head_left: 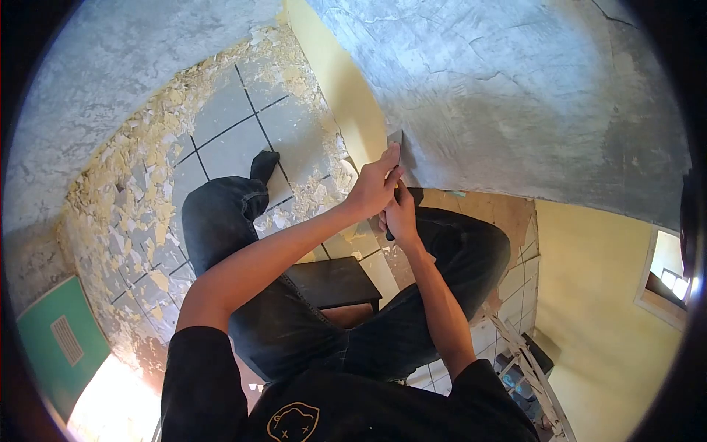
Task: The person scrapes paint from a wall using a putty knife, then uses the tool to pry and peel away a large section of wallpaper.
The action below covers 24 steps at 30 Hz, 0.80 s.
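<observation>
A scraper (pixel 395 138) with a flat metal blade rests against the wall where yellow paint (pixel 346 88) meets bare grey plaster (pixel 471 110). My right hand (pixel 400 214) is wrapped round its dark handle, whose end shows below the fist. Just above it, my left hand (pixel 374 188) is closed on the scraper near the blade, with fingers pressed along the blade. The two hands touch each other. Part of the handle is hidden by my fingers.
Paint flakes (pixel 158 191) litter the tiled floor (pixel 228 147) at the left. A dark low stool (pixel 335 281) is between my legs. At the lower right are a ladder (pixel 532 372) and a yellow wall (pixel 589 272) with a window (pixel 666 272). A green panel (pixel 66 346) stands lower left.
</observation>
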Motion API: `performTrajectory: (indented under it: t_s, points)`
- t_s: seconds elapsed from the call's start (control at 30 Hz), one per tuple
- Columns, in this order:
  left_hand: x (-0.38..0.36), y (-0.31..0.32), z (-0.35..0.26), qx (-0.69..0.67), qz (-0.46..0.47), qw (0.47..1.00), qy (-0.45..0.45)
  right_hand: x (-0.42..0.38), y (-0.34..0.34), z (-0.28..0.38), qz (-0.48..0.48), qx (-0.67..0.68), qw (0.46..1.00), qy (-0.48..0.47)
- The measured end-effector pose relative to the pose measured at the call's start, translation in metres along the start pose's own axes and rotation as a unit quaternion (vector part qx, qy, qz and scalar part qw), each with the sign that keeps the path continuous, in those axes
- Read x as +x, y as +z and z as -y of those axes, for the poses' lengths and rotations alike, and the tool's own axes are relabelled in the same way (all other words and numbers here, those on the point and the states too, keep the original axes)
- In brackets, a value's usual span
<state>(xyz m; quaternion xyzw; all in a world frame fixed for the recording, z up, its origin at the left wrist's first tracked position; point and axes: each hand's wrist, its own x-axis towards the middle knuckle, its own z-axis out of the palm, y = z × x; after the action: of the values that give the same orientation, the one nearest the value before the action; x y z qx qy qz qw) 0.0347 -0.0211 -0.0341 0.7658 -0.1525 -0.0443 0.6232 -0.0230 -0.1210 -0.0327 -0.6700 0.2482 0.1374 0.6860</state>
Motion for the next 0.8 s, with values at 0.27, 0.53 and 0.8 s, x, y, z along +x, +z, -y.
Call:
performTrajectory:
  t_s: [0.27,0.53,0.8]
  points:
    - [0.017,0.003,-0.013,-0.130,-0.076,0.968,-0.202,0.015,0.000,-0.016,-0.020,-0.099,0.994,-0.050]
    - [0.032,0.001,-0.001,-0.105,-0.089,0.957,-0.256,0.046,0.009,-0.033,-0.113,-0.181,0.973,-0.091]
    - [0.023,-0.008,-0.009,-0.123,-0.084,0.965,-0.217,0.025,0.023,-0.023,-0.108,-0.102,0.985,-0.090]
